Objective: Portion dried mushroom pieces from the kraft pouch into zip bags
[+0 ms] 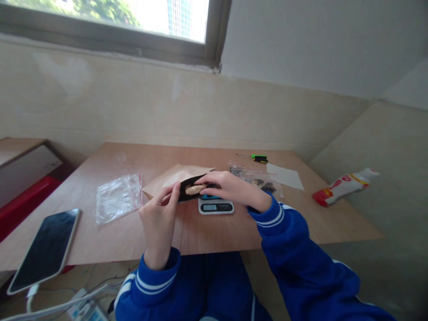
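A black tray (183, 194) is tilted over a small digital scale (216, 208), with a pale, lumpy piece (195, 190) lying in it. My left hand (161, 215) pinches the tray's left end between thumb and fingers. From the right, my right hand (230, 187) reaches over the tray, its fingers closed at the pale piece; the fingertips partly cover what lies there. Behind the tray is a brown paper sheet or bag (174, 176). The scale's display faces me, but its digits are too small to read.
Clear plastic bags (117, 198) and a phone (47, 249) lie on the table's left. To the right are filled zip bags (264, 183), white paper (286, 176), green-black tools (260, 158) and a red-white bottle (344, 187) near the edge.
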A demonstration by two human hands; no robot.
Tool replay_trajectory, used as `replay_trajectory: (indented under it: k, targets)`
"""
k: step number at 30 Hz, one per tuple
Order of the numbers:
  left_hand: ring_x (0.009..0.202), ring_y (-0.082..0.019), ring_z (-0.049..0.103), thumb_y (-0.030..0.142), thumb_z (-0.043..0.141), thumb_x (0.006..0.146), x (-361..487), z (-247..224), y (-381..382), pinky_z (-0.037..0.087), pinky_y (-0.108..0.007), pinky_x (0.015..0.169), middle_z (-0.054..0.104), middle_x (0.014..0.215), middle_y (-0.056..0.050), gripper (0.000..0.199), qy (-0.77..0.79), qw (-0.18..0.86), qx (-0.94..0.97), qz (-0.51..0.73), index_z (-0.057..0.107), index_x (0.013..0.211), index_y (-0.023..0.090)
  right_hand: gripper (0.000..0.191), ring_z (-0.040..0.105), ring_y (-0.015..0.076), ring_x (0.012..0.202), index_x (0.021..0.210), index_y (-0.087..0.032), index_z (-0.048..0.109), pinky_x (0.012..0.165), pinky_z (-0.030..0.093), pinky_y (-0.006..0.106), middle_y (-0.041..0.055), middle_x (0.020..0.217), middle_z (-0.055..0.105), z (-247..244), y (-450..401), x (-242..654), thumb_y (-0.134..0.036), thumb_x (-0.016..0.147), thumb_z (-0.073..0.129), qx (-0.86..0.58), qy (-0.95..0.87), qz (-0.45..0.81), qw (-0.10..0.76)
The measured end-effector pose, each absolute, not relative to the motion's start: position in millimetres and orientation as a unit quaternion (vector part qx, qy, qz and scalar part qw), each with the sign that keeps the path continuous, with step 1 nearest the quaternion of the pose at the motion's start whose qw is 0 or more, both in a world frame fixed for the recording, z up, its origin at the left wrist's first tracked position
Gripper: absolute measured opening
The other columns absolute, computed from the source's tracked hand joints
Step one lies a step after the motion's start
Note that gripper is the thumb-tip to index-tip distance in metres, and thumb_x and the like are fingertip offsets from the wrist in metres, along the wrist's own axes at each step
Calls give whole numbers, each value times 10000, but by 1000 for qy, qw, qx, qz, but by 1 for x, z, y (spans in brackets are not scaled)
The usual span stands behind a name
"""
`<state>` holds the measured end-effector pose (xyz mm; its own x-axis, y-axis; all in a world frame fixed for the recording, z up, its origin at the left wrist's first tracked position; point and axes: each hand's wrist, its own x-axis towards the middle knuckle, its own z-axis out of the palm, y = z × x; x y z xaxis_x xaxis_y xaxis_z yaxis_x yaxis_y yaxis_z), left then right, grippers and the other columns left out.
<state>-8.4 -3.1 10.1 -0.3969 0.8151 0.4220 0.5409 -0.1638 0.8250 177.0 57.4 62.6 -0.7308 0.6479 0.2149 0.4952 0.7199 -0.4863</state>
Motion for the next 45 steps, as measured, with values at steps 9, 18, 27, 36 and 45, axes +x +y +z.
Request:
replay_trajectory:
  k: [9,18,27,36,45]
  targets:
    - [774,-180,724,384,625,833,-11,10,-2,528,-218,666,770,819,22,198,637,124,520,555,762,862,245,296,655,185,920,1109,-181,667,810,520,300,49,1056,709,62,49,199,-363,893,580,-373,-817,299,321]
    - [766,-210,719,463,631,810,-27,14,-3,524,-282,677,768,801,-7,265,662,93,476,571,756,835,231,327,649,225,996,1081,-193,670,857,531,353,68,1091,696,37,52,241,-432,881,569,-446,-761,323,343]
    - [729,-186,716,446,626,820,-33,14,-4,525,-253,649,765,789,0,257,657,76,485,573,756,849,226,205,630,231,974,1044,-180,692,869,496,380,106,1014,674,-44,54,257,-242,912,547,-474,-842,111,232]
    - [744,-193,722,436,632,819,-33,16,-5,527,-257,661,766,789,0,240,657,73,487,571,754,849,232,215,594,274,1019,1104,-193,641,841,463,415,110,1114,651,-70,51,245,-228,912,551,-504,-846,-35,172]
    - [727,-191,718,441,628,820,-33,15,-4,520,-256,649,764,778,-5,252,657,63,490,569,757,853,228,284,572,252,1099,1164,-226,616,951,454,438,108,1181,603,-68,48,249,-242,961,418,-494,-825,31,272]
